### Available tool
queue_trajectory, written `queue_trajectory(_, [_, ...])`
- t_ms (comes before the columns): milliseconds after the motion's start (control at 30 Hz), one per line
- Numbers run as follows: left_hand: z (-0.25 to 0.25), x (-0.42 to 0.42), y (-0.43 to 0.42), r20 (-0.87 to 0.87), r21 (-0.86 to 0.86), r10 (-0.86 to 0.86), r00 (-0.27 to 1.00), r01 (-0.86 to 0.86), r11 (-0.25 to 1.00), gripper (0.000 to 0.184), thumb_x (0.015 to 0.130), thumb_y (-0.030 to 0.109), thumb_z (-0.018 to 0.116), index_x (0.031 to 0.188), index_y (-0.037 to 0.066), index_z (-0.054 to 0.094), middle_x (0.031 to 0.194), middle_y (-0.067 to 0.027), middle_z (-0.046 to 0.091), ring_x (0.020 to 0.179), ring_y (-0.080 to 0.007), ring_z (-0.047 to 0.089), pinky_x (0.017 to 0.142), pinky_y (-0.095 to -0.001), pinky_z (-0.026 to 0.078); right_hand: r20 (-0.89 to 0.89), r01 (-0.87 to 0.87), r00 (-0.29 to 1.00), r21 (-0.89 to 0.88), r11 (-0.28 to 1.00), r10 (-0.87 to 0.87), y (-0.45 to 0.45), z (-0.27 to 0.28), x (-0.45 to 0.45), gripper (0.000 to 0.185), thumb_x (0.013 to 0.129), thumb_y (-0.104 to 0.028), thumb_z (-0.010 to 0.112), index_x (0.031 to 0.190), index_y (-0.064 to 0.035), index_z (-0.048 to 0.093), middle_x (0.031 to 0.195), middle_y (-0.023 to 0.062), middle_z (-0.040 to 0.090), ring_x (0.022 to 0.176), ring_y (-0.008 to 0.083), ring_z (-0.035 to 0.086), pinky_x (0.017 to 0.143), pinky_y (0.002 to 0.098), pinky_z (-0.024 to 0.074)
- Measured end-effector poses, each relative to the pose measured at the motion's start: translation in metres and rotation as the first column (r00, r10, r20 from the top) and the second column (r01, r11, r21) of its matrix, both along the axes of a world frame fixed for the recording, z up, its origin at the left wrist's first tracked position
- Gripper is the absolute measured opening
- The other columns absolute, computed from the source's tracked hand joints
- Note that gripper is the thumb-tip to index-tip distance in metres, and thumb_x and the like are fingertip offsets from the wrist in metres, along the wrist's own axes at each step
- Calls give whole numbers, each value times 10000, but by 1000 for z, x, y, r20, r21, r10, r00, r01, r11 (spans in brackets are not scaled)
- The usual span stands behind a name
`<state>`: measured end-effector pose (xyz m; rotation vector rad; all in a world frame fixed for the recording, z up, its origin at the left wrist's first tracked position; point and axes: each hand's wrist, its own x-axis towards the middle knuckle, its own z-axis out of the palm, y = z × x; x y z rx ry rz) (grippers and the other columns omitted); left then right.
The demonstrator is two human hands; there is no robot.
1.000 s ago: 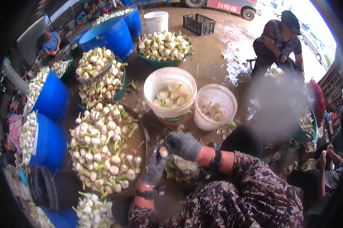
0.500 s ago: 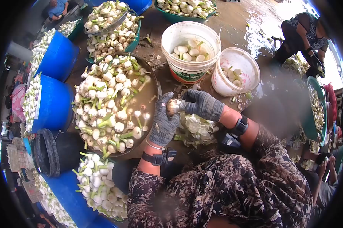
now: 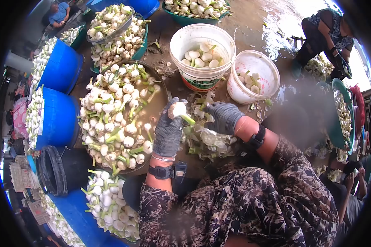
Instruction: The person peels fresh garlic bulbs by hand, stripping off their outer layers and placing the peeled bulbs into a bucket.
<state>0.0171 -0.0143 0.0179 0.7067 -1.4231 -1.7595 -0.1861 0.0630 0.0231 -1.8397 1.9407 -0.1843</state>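
Observation:
My left hand (image 3: 167, 133), in a grey knit glove, is closed around a garlic bulb (image 3: 177, 110). The bulb is white and smooth, its short green stem pointing right. Just right of it, my right hand (image 3: 225, 118), gloved alike, has its fingers curled together on a pale strip of garlic skin (image 3: 207, 100). Below that hand lies a heap of stripped skins (image 3: 212, 142). Left of my hands, a wide round basin (image 3: 167, 91) holds murky water and many stemmed garlic bulbs (image 3: 111, 109).
Ahead stand a white bucket (image 3: 179, 51) and a smaller white bucket (image 3: 272, 80), both with clean bulbs inside. Blue tubs (image 3: 60, 117) and a black bucket (image 3: 53, 173) line the left. More bulbs (image 3: 107, 201) sit lower left. A person (image 3: 327, 37) bends at upper right.
My right hand has moved away to the right from the bulb, pulling skin off. The bulb, brownish before, now shows white with its stem exposed, in my left hand.

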Motion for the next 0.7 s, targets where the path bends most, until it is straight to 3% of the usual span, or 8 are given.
queue_trajectory(33, [-2, -1, -1, 135, -167, 36, 990, -13, 986, 401, 945, 150, 589, 1322, 38, 507, 1237, -84, 595, 1075, -160, 593, 941, -299, 487, -2, 51, 999, -252, 966, -53, -1, 3, -1, 345, 854, -324, 630, 1106, -89, 648, 913, 182, 673, 873, 383, 645, 798, 454, 516])
queue_trajectory(67, [-3, 0, -2, 134, -165, 36, 990, -13, 986, 401, 945, 150, 589, 1322, 38, 507, 1237, -84, 595, 1075, -160, 593, 941, -299, 487, -3, 51, 999, -250, 967, -53, -3, 8, -4, 345, 854, -324, 630, 1106, -89, 648, 913, 182, 673, 873, 383, 645, 798, 454, 516])
queue_trajectory(133, [0, 1, -1, 318, -156, -21, 948, 74, 985, 437, 931, 145, 615, 1335, 26, 499, 1206, -86, 607, 1082, -156, 587, 943, -297, 481, 392, 200, 920, -506, 839, 18, -10, 34, -6, 229, 861, -245, 642, 1034, -102, 685, 919, 146, 676, 842, 336, 654, 739, 415, 530])
queue_trajectory(167, [6, 0, 3, 310, -140, -6, 951, 52, 989, 450, 911, 133, 643, 1325, 25, 508, 1165, -89, 622, 1050, -160, 602, 930, -298, 486, 336, 149, 939, -595, 790, 75, -10, 42, -2, 119, 857, -182, 646, 926, -98, 694, 871, 112, 663, 797, 298, 649, 668, 386, 524])
queue_trajectory(400, [0, -5, 8, 463, -316, 63, 884, 98, 944, 434, 878, 113, 685, 1281, 26, 550, 1139, -92, 630, 1019, -162, 610, 904, -292, 487, 70, 1, 996, -653, 758, 59, -3, 43, 29, 161, 802, -248, 680, 844, -97, 642, 736, 80, 588, 710, 302, 597, 631, 411, 495])
queue_trajectory(500, [17, -4, 17, 615, -168, 7, 788, 123, 978, 447, 871, 135, 697, 1281, 32, 551, 1155, -88, 622, 1055, -167, 596, 931, -305, 478, 251, 142, 968, -626, 767, 25, -5, 41, 29, 125, 782, -163, 686, 864, -85, 633, 756, 103, 624, 716, 310, 624, 642, 411, 515])
queue_trajectory(600, [10, -5, 20, 276, -153, -73, 958, 119, 981, 480, 879, 158, 690, 1313, 34, 528, 1203, -80, 605, 1094, -164, 573, 975, -316, 456, 478, 364, 874, -516, 775, -92, -8, 33, 24, 104, 797, -123, 674, 866, -64, 624, 758, 129, 644, 699, 324, 634, 642, 407, 521])
queue_trajectory(700, [7, -5, 18, 126, -82, -132, 983, 143, 986, 514, 890, 168, 677, 1350, 29, 494, 1258, -73, 582, 1136, -167, 549, 1013, -330, 434, 572, 490, 794, -403, 773, -205, -15, 25, 9, 112, 826, -138, 666, 859, -43, 615, 725, 148, 641, 657, 349, 625, 623, 409, 515])
